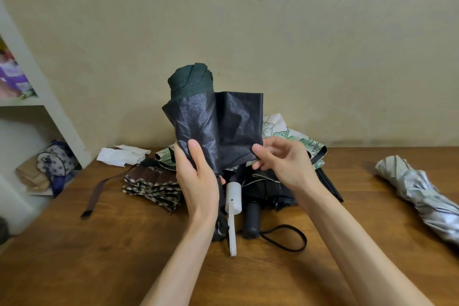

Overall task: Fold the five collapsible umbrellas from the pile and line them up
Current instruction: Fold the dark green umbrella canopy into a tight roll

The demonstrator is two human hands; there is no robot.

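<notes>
Dark umbrella (pixel 218 126) held upright above tabletop (pixel 99 256) middle, before pile (pixel 268 189). Left hand (pixel 196 176) wraps gathered cloth above white handle (pixel 233 199); right hand (pixel 280 161) pinches loose flap edge. Cloth thin, limp, likely slippery; best gripped at handle and ribs.

On the bench (pixel 124 256), the pile (pixel 268 191) lies behind an umbrella (pixel 216 126) held upright by the left grip (pixel 198 176) and right grip (pixel 280 159), with a rolled umbrella (pixel 419 196) well apart at right, papers (pixel 121 155) at back left, and shelves (pixel 49 112) holding a bag (pixel 56 160) beyond the left edge.
</notes>
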